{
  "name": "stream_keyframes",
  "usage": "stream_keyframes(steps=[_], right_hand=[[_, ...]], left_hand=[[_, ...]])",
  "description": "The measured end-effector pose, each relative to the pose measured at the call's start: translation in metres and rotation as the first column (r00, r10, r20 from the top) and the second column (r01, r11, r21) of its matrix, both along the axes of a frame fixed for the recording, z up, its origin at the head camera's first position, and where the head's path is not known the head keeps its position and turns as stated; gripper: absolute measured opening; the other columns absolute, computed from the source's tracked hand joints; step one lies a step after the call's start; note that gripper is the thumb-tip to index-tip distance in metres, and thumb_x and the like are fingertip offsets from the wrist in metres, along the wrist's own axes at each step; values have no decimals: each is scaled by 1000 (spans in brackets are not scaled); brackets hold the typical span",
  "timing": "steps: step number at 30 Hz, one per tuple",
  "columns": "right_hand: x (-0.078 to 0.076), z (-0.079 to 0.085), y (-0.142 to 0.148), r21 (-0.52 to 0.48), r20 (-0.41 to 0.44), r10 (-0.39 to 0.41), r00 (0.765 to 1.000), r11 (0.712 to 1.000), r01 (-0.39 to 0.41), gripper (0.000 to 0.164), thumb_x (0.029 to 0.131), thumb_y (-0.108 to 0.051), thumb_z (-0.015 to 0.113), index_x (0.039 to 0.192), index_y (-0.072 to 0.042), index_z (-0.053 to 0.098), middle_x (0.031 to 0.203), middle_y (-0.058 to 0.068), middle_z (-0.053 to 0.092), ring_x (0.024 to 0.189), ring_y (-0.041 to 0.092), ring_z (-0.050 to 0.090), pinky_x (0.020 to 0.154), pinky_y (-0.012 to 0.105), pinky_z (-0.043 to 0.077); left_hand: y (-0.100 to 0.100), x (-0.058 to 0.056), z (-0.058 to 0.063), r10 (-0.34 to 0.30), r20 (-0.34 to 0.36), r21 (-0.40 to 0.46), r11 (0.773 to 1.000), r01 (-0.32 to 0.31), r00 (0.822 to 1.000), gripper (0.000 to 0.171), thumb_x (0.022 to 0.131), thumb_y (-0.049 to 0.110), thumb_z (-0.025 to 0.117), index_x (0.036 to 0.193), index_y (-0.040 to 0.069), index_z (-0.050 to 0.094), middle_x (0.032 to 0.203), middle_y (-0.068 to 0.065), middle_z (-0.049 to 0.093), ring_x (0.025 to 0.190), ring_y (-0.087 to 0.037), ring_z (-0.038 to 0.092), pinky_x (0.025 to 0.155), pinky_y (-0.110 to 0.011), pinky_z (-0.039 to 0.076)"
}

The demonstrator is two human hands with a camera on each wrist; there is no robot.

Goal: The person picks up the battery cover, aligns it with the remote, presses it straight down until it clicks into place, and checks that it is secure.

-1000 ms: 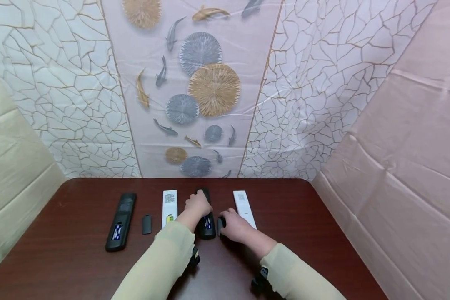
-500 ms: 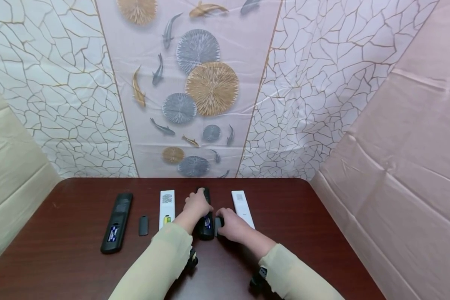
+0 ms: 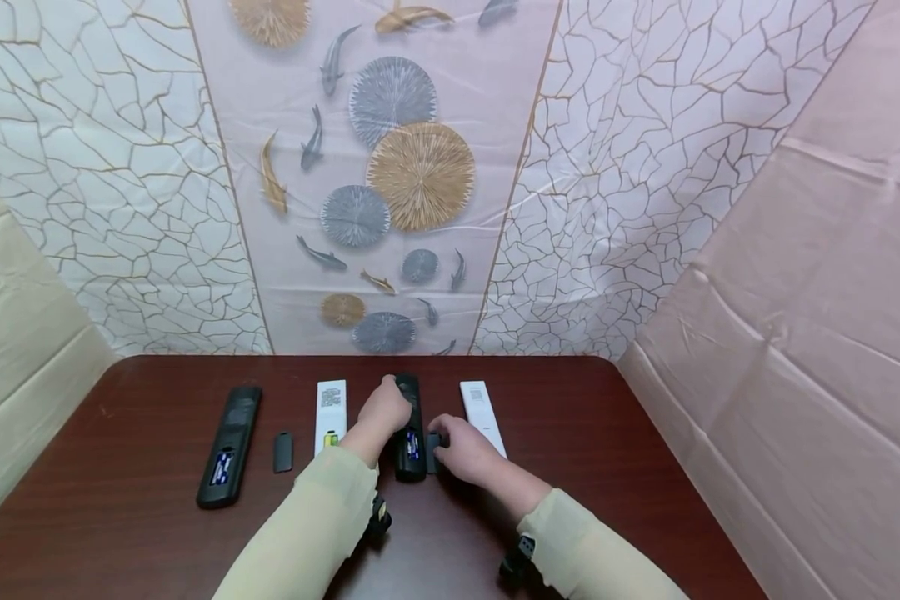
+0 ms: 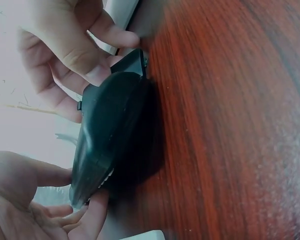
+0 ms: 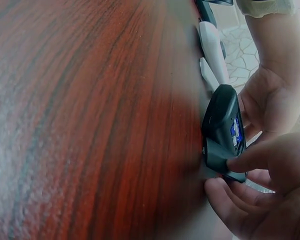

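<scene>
A black remote control (image 3: 409,471) lies back up at the middle of the table, its battery bay uncovered with blue batteries (image 3: 412,445) inside. My left hand (image 3: 385,410) is at its far part; in the left wrist view the thumb and a finger hold the remote's edges. Close by its near right side, my right hand (image 3: 467,450) pinches a dark battery cover (image 5: 218,158) between thumb and fingers. That cover overlaps the remote's side in the right wrist view. My right fingers partly hide the cover from the head view.
Another black remote (image 3: 232,433) with bared batteries lies at the left, a loose dark battery cover (image 3: 282,452) beside it. A white remote (image 3: 332,408) shows a battery behind my left forearm. A second white remote (image 3: 482,415) lies right. Patterned cloth (image 3: 420,275) hangs behind the table.
My left hand has shifted left from over the black remote to its left side, uncovering more of it. The cover in my right fingers now shows more of its face. The head view turned slightly.
</scene>
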State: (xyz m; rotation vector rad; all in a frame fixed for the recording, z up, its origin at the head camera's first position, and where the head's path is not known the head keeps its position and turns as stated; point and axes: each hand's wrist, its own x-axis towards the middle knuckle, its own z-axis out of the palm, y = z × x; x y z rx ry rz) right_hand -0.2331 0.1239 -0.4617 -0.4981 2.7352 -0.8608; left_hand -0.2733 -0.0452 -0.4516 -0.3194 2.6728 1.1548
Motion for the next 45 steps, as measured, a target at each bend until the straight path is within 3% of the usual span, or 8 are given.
stream_keyframes(steps=[9, 18, 28, 34, 45], right_hand=[[4, 2, -3, -85, 26, -16, 1000, 996, 18, 22, 99, -8, 58, 120, -13, 64, 116, 9, 62, 69, 13, 61, 63, 33, 52], [5, 10, -2, -200, 4, -74, 997, 977, 73, 23, 98, -5, 58, 118, -14, 66, 103, 4, 61, 67, 18, 63, 60, 31, 53], [9, 24, -1, -357, 13, -138, 990, 925, 133, 25, 98, -4, 58, 120, -12, 67, 105, 9, 61, 80, 37, 67, 65, 38, 57], [9, 26, -1, -392, 20, -133, 991, 911, 131, 24, 98, -3, 59, 119, -11, 67, 105, 11, 61, 78, 28, 66, 68, 42, 59], [16, 26, -6, -402, 60, -108, 992, 907, 123, 25, 99, -4, 59, 120, -13, 67, 108, 10, 60, 79, 19, 65, 69, 38, 59]], left_hand=[[-3, 2, -4, 73, 20, 204, 976, -76, 997, 54, 99, 12, 54, 148, 2, 35, 132, -25, 54, 100, -33, 61, 62, -39, 54], [-5, 5, 0, 82, 31, 319, 944, -88, 996, 55, 99, 10, 53, 149, 4, 32, 137, -26, 49, 109, -37, 59, 67, -44, 56], [-4, 6, 1, 103, 10, 440, 893, -96, 995, 57, 100, 10, 53, 150, 8, 27, 139, -26, 47, 113, -38, 58, 67, -45, 56], [-4, 7, 2, 106, -33, 518, 852, -74, 994, 56, 100, 9, 52, 150, 8, 26, 138, -29, 45, 110, -41, 60, 64, -45, 58], [-2, 14, 10, 93, -16, 543, 837, -70, 996, 56, 102, 11, 53, 151, 12, 25, 129, -27, 51, 106, -37, 62, 67, -43, 57]])
